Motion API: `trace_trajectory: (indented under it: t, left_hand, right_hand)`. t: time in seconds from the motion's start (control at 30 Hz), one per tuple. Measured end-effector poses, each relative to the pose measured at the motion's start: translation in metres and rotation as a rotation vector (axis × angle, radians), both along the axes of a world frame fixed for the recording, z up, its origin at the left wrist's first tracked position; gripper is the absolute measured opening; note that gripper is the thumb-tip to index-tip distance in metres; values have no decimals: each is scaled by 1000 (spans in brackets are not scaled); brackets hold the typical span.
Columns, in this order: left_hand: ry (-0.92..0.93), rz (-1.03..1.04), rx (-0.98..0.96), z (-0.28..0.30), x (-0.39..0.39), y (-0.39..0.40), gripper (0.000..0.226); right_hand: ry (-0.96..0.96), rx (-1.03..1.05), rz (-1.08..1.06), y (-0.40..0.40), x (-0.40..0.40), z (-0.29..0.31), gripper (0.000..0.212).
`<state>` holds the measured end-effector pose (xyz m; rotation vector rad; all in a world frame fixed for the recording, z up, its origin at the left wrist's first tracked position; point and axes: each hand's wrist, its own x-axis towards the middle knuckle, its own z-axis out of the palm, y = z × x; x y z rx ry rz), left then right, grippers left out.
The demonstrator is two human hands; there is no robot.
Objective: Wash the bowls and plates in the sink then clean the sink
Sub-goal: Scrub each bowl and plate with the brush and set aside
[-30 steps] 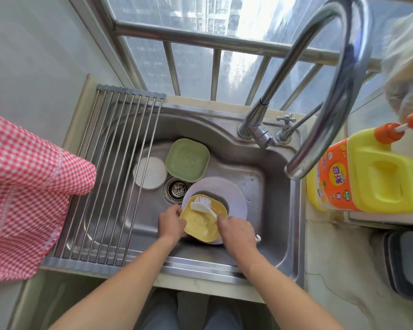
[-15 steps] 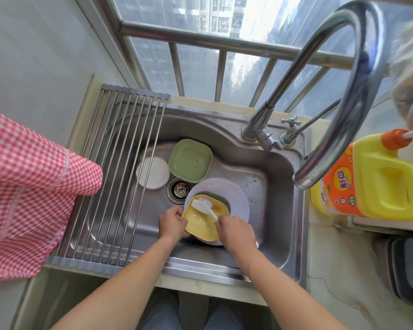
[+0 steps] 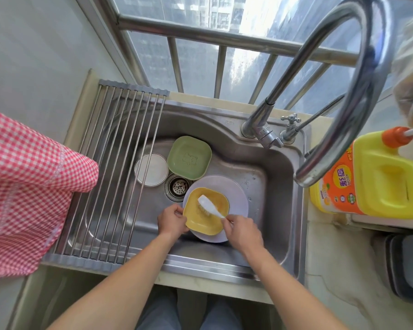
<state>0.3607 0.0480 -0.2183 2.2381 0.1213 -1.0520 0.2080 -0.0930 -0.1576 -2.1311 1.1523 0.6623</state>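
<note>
Window glass with a metal railing backs a pale stone counter into which a stainless steel sink is set. Roll-up drying rack of metal rods spans the left portion of the basin. Red-and-white checked cloth hangs at far left, overlapping the rack's edge. Gooseneck faucet rises from the rear rim and arches toward the camera, with a small cross-handled tap just beside its base.

Basin contents: a round drain strainer near centre; a white round dish lying partly under the rack rods; a green square bowl just beside it at the back; a lavender plate flat on the basin floor to the right of the drain.

A yellow square bowl sits over the lavender plate, tilted. The left hand grips its left rim, fingers curled over the edge. The right hand is clenched around the handle of a white dish brush, whose head lies inside the yellow bowl.

On the counter at right stands a yellow detergent jug with orange label and orange cap. A dark tray is partly visible at the right edge
</note>
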Motion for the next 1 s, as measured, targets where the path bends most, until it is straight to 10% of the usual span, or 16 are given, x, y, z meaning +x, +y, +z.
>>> trace_trajectory:
  t: [0.2, 0.43, 1.0]
  left_hand:
    - [-160, -340, 211, 5, 2, -5, 13]
    - [-530, -838, 31, 0, 15, -51, 32]
    - [-453, -923, 94, -5, 34, -86, 29]
  right_hand:
    - [45, 23, 116, 10, -2, 0, 31]
    - [70, -92, 172, -18, -13, 5, 30]
    - [65, -131, 187, -20, -9, 7, 32]
